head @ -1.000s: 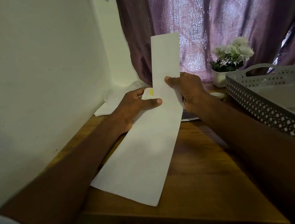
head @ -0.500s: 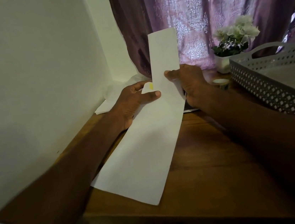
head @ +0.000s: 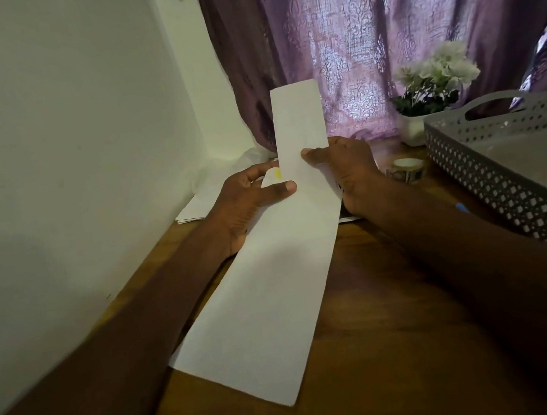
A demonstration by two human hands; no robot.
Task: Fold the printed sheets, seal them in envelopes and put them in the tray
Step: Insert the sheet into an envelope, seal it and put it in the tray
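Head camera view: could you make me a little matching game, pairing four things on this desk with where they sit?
Things:
1. long white folded paper sheet
2. grey perforated plastic tray
3. patterned roll of tape
4. white flowers in a small white pot

Places:
A. at the right edge of the wooden table
B. far back, against the purple curtain
C. held between the left hand and right hand
D. on the table between the right hand and the tray

Pairs: 1-C, 2-A, 3-D, 4-B
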